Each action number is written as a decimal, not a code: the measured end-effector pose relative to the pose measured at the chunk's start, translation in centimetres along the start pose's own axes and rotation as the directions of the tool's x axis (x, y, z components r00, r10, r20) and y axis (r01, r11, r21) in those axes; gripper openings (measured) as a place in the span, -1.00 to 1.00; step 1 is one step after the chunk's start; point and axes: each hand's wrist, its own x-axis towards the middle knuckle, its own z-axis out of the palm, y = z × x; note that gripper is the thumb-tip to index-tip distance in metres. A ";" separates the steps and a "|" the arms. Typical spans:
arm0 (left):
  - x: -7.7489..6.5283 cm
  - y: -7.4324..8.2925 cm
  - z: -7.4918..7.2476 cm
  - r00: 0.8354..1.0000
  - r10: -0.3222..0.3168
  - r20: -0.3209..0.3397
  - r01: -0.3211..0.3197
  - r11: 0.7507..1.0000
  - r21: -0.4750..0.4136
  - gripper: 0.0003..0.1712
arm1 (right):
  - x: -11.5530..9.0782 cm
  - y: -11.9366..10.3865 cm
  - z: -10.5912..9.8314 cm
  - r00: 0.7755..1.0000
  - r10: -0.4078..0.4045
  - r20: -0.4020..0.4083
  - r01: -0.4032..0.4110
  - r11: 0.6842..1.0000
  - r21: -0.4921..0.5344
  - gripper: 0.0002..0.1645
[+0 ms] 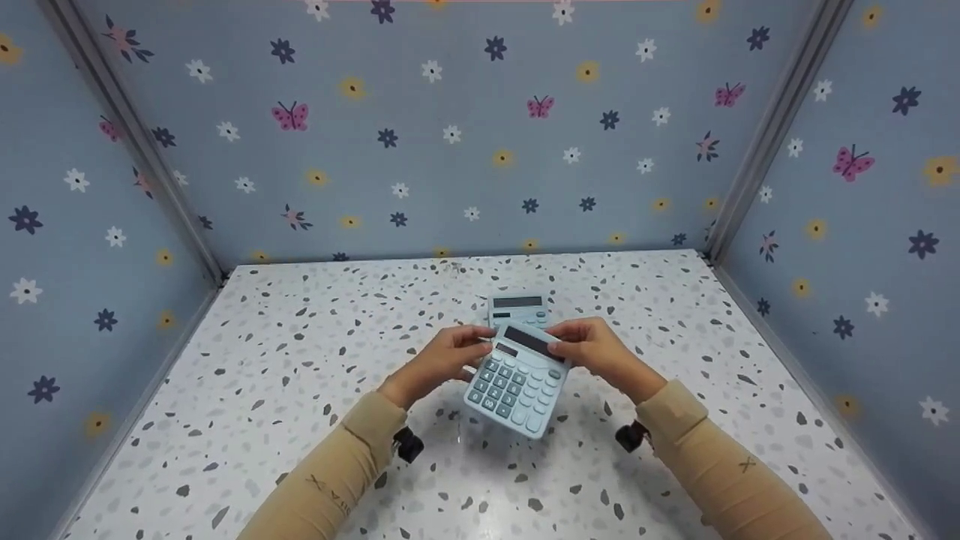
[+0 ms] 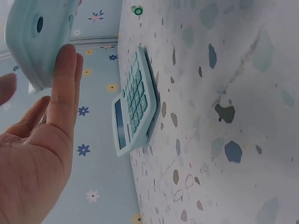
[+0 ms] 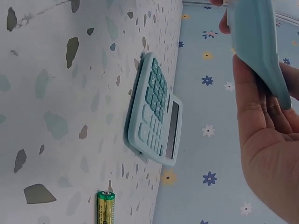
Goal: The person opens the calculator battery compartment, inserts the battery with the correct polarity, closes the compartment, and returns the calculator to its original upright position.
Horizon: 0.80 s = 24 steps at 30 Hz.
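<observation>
Both hands hold a pale blue calculator (image 1: 517,384), tilted, with its keys and dark display facing up. My left hand (image 1: 444,354) pinches its upper left edge, fingers reaching under the body in the left wrist view. Opposite, my right hand (image 1: 598,352) grips the upper right corner, thumb at the display and fingers beneath. Behind the held one, a second matching calculator (image 1: 517,303) stands on the speckled table, partly hidden in the head view; its keys and display show in the right wrist view. The held calculator's underside (image 2: 41,42) has a dark oval spot.
Green and gold batteries (image 3: 106,207) lie side by side on the speckled tabletop (image 1: 300,420). A small green-rimmed round thing (image 2: 137,10) shows in the left wrist view. Flower-patterned panels (image 1: 480,172) enclose the table at the back and both sides.
</observation>
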 end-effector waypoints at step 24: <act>-1.5 -1.0 1.5 0.539 0.719 0.439 -0.537 -0.108 0.837 -0.44 | -0.2 0.6 -2.3 0.989 0.071 -0.131 -0.063 0.996 0.060 -0.55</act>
